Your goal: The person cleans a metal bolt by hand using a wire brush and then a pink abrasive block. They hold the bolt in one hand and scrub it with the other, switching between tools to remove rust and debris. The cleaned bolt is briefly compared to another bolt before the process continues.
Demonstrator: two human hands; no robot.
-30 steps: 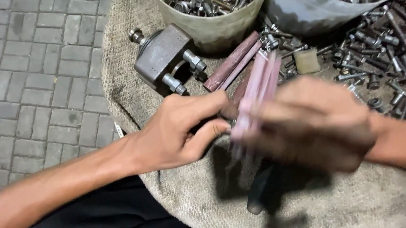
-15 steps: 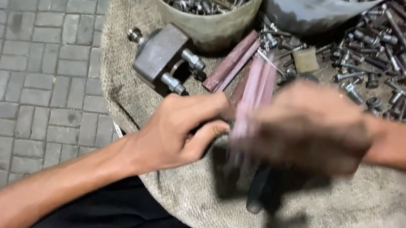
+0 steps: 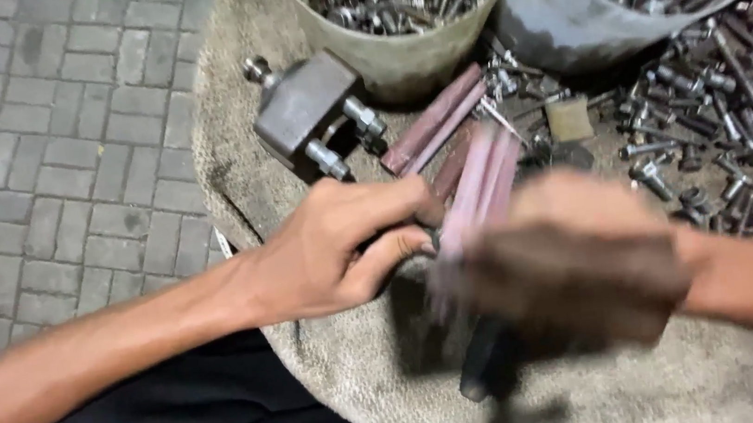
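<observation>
Right hand (image 3: 578,269) gripping pinkish rod (image 3: 477,196), two buckets (image 3: 407,54)

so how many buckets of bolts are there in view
2. One beige bucket stands at top centre, behind the grey metal block. A grey bucket stands beside it at top right, above the loose bolts. Both are cut off by the frame's top edge; others may lie outside it.

Two bolt-filled buckets (image 3: 407,54) (image 3: 562,24), grey metal block (image 3: 305,107), loose bolts (image 3: 720,110) on burlap (image 3: 365,371), paved floor (image 3: 42,135).
</observation>
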